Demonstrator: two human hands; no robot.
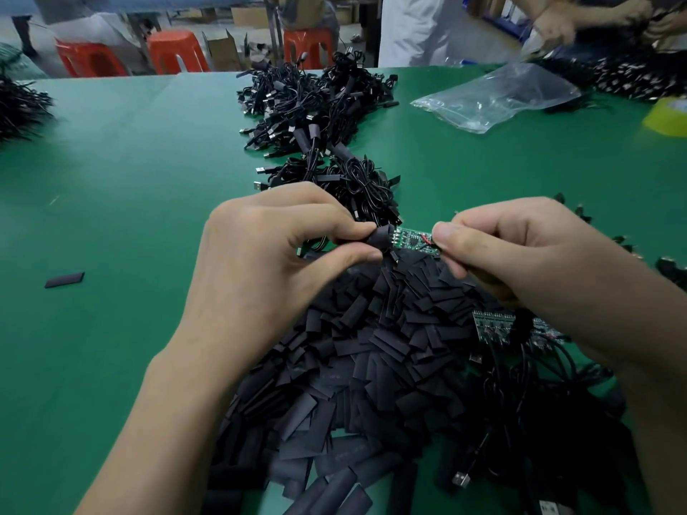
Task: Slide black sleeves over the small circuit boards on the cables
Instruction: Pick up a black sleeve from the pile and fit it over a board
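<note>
My left hand (282,247) pinches a black sleeve (381,239) between thumb and forefinger at the middle of the view. The sleeve's mouth covers the left end of a small green circuit board (412,238). My right hand (520,250) pinches the board's right end, where red wires join it. Most of the board still shows between the two hands. Below them lies a large heap of loose black sleeves (371,358).
A pile of sleeved black cables (316,117) stretches away up the green table (130,180). Bare boards on cables (494,328) lie under my right wrist. One stray sleeve (65,279) is at the left. A clear plastic bag (494,96) and another person's hands (557,24) are far right.
</note>
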